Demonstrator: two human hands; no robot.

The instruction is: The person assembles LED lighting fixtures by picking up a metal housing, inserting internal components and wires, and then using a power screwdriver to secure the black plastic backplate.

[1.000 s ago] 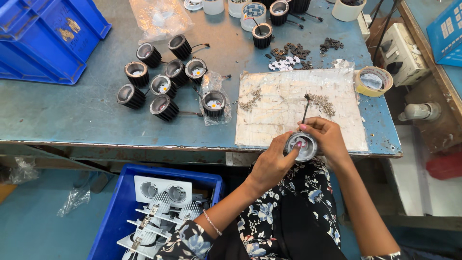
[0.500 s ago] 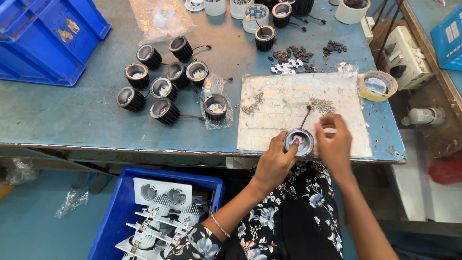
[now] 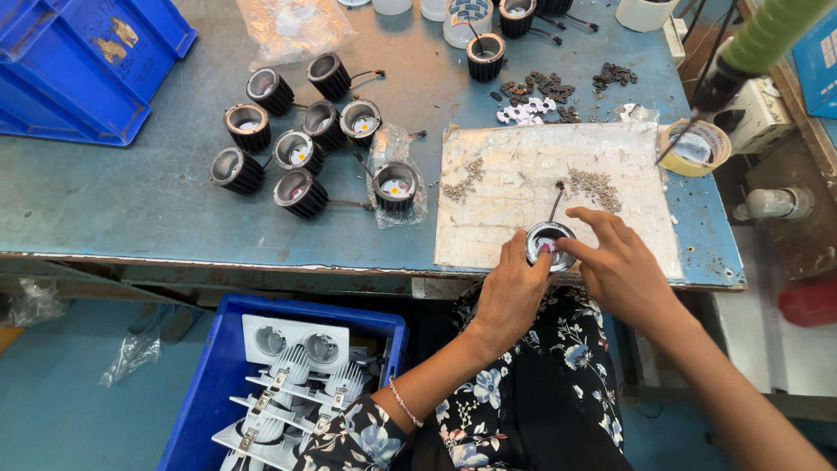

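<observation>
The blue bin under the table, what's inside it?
The blue bin holds white light fittings with round holes, ribbed backs and metal clips, stacked in layers. The pieces underneath and the bin's right side behind the flowered sleeve are hidden.

Lighting is bright, even and diffuse from overhead. The scuffed blue metal bench [image 3: 131, 192] shows only soft, short shadows under the ribbed black cylindrical lamp housings [image 3: 301, 194]. Mild glare sits on the crinkled clear plastic bag [image 3: 292, 26] near the far edge. Focus is sharp centrally; the green cylindrical tool [image 3: 767, 35] at the far right corner is blurred, with slight wide-angle stretching.
</observation>
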